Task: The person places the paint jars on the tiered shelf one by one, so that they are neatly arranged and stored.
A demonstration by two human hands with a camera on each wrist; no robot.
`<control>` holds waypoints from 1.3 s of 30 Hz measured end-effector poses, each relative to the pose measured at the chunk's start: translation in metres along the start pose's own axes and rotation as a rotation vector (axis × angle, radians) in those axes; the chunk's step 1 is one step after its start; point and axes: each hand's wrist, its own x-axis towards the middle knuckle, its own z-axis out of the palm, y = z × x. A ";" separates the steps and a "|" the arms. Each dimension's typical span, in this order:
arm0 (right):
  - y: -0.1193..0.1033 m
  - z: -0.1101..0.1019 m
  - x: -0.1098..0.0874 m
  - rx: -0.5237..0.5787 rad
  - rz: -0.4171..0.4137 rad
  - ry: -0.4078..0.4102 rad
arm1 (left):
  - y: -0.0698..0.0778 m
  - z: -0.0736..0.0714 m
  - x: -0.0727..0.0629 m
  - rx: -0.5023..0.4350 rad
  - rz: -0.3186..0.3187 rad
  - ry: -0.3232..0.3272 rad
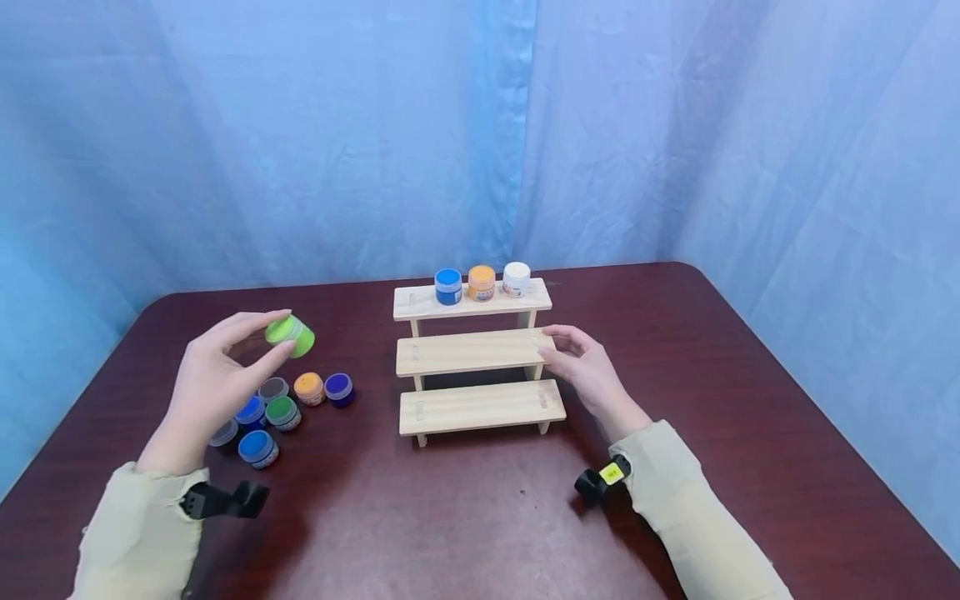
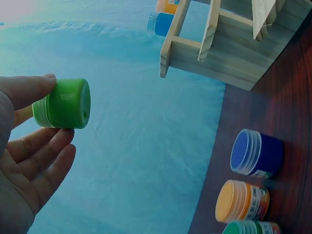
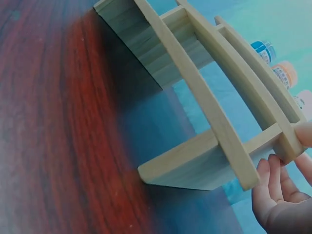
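Note:
My left hand (image 1: 210,375) pinches a lime-green paint jar (image 1: 292,335) between thumb and fingers, raised over the left side of the table. In the left wrist view the green jar (image 2: 68,103) lies sideways, its base pointing toward the rack. My right hand (image 1: 592,375) grips the right end of the middle step (image 1: 472,353) of a three-step wooden rack; the right wrist view shows the fingers (image 3: 273,180) under that plank. On the top step (image 1: 412,305) stand a blue jar (image 1: 448,286), an orange jar (image 1: 482,283) and a white jar (image 1: 517,279).
Several more jars stand grouped below my left hand, among them a dark purple-blue one (image 1: 340,389), an orange one (image 1: 309,388), a green one (image 1: 282,413) and a blue one (image 1: 258,448). Blue curtains (image 1: 337,142) hang behind and beside the dark wooden table (image 1: 480,517).

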 end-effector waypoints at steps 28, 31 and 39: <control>-0.016 0.003 0.003 0.032 0.123 -0.055 | 0.018 0.046 0.036 -0.131 0.074 -0.009; -0.016 0.004 0.004 0.038 0.130 -0.056 | 0.019 0.052 0.040 -0.138 0.076 -0.013; -0.015 0.001 0.004 0.029 0.136 -0.045 | 0.023 0.068 0.047 -0.151 0.052 -0.037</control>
